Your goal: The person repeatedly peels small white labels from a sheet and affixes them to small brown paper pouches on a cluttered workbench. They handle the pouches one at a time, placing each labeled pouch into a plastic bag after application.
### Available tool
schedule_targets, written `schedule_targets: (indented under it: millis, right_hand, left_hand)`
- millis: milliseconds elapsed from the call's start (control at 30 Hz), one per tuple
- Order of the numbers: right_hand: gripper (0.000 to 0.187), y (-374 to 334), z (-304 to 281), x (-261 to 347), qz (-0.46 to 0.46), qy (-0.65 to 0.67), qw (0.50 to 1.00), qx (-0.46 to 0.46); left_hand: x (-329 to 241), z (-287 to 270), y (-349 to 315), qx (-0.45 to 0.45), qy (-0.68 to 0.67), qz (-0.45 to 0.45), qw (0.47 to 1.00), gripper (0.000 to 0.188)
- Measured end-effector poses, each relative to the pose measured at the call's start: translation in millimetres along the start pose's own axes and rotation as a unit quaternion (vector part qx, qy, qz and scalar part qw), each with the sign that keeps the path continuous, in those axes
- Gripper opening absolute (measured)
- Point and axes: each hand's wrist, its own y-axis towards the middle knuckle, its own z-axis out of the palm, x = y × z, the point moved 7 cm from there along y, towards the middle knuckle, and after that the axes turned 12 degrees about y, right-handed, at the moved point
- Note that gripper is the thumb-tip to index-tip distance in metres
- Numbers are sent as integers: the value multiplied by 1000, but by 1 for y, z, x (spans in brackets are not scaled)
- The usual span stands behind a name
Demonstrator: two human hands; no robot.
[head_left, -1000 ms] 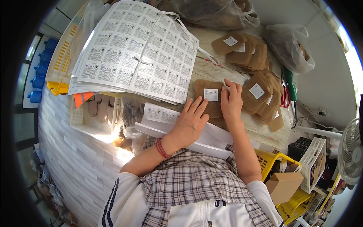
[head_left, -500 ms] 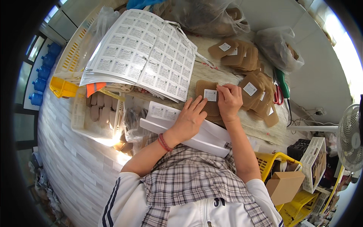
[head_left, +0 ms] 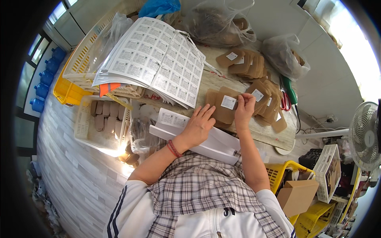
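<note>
A flat brown rounded pad [head_left: 226, 112] with a white label [head_left: 228, 102] lies slightly askew over other brown pads [head_left: 210, 96] in front of me. My right hand [head_left: 245, 110] pinches that labelled pad by its upper right edge, fingertips together. My left hand [head_left: 197, 126] lies with its fingers stretched out, fingertips at the left side of the pads. Beneath its wrist and palm is a folded white label sheet [head_left: 173, 119], curling across my lap. To the right, overlapping labelled pads [head_left: 262, 96] lie spread on the table.
A thick stack of label sheets [head_left: 152, 55] covers the table's left. More labelled pads [head_left: 247, 63] and plastic bags [head_left: 286, 57] sit at the back. Red-handled scissors [head_left: 285, 102] and a green-handled tool [head_left: 291, 92] lie right. A basket [head_left: 82, 126] stands left, a fan [head_left: 365, 135] right.
The labelled pad has shifted right and turned slightly, baring more of the pad under it. My right hand has moved a little right with it; my left hand stays nearly in place.
</note>
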Motion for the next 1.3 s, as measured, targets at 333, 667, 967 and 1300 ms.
schedule_targets:
  millis: [333,667,967,1300]
  right_hand:
    - [47,19,-32,113,-190,-394,899,28]
    - [22,-89,12,68,-120,-258,927,246]
    - [22,-97,15,79,-267,-230,903,246]
    - [16,-105,7,68,-127,-53,942,308]
  left_hand:
    - [0,-18,2,-60,-71,-35,995,5]
    - [18,-33,-15,-52,-91,-82,991,15]
    - [31,-15,-21,0,-153,-161,975,7]
    - [41,-8,-14,45,-205,-199,957,8]
